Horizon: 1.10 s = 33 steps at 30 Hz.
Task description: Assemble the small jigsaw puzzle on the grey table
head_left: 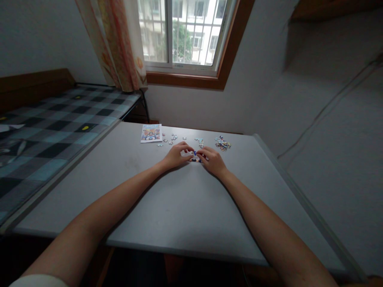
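My left hand [177,154] and my right hand [213,160] meet over the table, fingertips curled towards each other. Between them is a small blue jigsaw piece [194,153], pinched by the fingers of both hands. Just below it on the table lies a joined strip of dark and orange jigsaw pieces [196,160], partly covered by my fingers. Beyond my right hand sits a pale blue joined section of jigsaw pieces [201,141]. Farther right is a heap of loose jigsaw pieces [223,144].
A printed picture sheet [151,133] lies at the table's back left, with several scattered jigsaw pieces [170,142] beside it. The white table [179,215] adjoins a checked bed [72,115] on the left and a wall on the right. A window [185,32] is behind.
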Available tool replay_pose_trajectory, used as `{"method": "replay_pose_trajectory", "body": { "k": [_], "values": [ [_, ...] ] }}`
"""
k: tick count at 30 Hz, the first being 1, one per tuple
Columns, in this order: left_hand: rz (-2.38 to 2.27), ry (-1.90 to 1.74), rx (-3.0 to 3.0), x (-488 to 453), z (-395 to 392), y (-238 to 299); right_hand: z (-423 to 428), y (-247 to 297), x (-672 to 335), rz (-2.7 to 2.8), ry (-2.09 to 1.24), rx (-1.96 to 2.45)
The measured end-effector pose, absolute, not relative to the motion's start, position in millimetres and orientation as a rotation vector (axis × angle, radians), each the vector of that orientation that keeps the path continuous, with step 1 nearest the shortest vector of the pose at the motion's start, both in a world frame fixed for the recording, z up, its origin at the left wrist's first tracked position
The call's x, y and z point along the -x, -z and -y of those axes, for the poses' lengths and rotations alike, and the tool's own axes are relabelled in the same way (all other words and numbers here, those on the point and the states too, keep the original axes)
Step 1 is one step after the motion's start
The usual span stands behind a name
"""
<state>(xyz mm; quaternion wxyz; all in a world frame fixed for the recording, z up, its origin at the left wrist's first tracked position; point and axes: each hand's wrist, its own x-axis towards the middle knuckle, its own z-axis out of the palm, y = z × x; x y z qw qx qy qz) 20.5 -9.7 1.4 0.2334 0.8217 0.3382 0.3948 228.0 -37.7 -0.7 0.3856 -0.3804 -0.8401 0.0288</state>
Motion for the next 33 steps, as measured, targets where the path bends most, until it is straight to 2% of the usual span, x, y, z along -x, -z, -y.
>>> {"method": "replay_pose_trajectory", "body": {
  "k": [33],
  "values": [
    [-0.907,-1.035,-2.237,-20.5,13.6,-7.5,38.4,0.6,-227.3,2.161,-0.07,0.948]
  ]
}}
